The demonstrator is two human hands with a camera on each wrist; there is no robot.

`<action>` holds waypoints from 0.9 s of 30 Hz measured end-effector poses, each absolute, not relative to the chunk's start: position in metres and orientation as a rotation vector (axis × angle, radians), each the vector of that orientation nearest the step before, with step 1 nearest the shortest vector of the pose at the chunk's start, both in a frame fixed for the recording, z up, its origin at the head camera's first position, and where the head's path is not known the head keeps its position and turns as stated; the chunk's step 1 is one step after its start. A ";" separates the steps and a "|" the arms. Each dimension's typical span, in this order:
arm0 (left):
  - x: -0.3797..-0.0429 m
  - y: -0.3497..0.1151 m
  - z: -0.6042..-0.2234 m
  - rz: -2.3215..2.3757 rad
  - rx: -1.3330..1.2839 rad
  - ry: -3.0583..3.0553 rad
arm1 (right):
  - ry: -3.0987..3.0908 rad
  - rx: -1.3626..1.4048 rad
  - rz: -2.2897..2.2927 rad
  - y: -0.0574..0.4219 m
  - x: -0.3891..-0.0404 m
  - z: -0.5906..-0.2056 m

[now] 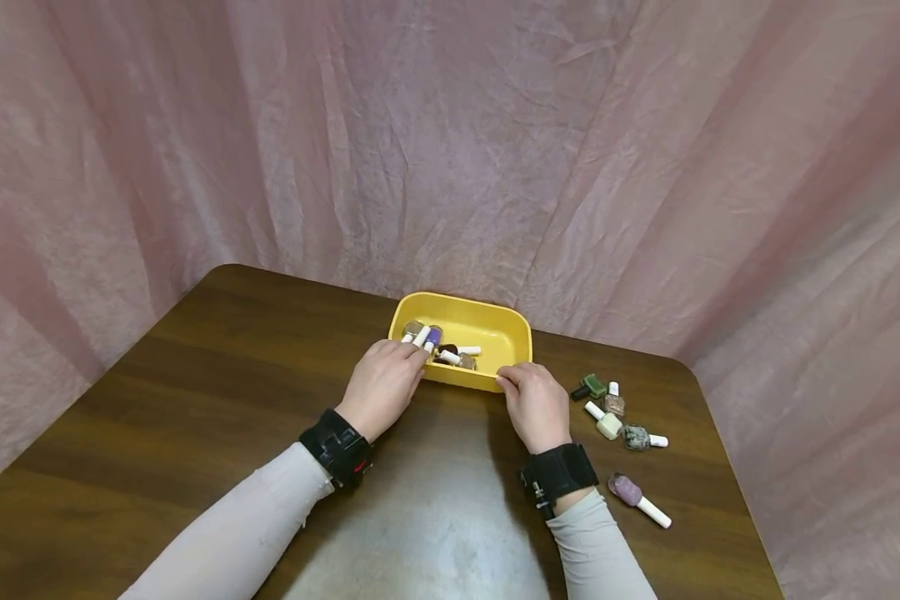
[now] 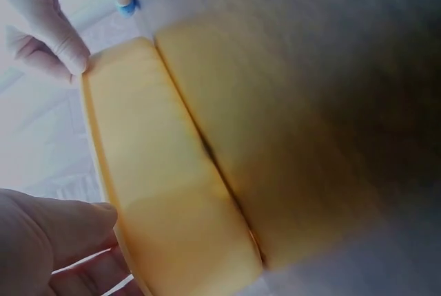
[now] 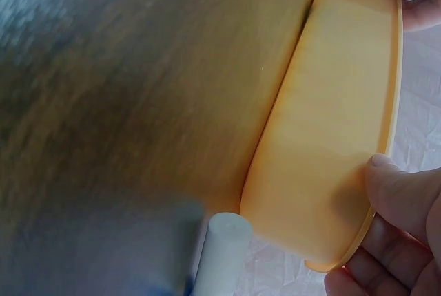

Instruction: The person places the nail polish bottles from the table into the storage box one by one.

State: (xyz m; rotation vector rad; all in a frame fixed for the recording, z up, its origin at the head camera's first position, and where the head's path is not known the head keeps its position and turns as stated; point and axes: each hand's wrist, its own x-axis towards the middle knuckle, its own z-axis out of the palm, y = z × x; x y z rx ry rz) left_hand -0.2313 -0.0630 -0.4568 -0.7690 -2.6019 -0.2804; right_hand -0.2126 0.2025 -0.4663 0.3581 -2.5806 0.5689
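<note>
Well, the yellow tray (image 1: 498, 337) sits at the far side of the table (image 1: 195, 392), and its load looks lopsided: the polish bottles (image 1: 434, 337) inside are bunched toward the left and near wall. The left hand (image 1: 382, 385) pinches the near rim by its left corner; the right hand (image 1: 537, 407) pinches that same rim by the right corner. With both grips on the near side only, any lift could let the unsupported far side sag and send the bottles sliding back, or the heavier left end might dip. A shove away could run the tray off the far edge, into the pink curtain (image 1: 450, 167). Swung rightward, it might knock the green bottle (image 1: 593, 384) and its neighbours. The lilac bottle (image 1: 626, 489), lying apart beside the right sleeve (image 1: 600, 542), could get brushed and roll.
</note>
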 end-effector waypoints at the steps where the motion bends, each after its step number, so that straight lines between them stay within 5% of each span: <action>1: -0.231 -0.062 -0.456 -0.293 -0.769 -2.598 | -2.579 0.359 0.568 0.203 -0.212 -0.466; 27: -0.242 -0.012 -0.454 -0.321 -0.998 -2.570 | -2.604 0.235 0.520 0.246 -0.175 -0.464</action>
